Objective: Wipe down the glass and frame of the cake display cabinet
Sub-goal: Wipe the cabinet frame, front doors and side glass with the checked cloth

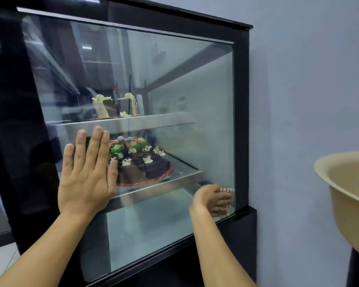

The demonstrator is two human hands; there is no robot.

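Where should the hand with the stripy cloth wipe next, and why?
Probably sideways along the bottom of the glass, toward the left. The right hand holds the striped cloth down in the lower right corner by the black frame, so that edge comes next. The left hand rests flat on the glass.

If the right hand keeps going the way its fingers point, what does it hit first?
Probably the black frame at the glass's right edge: the right hand, holding a striped cloth, points right and sits close beside it. Blur makes this uncertain.
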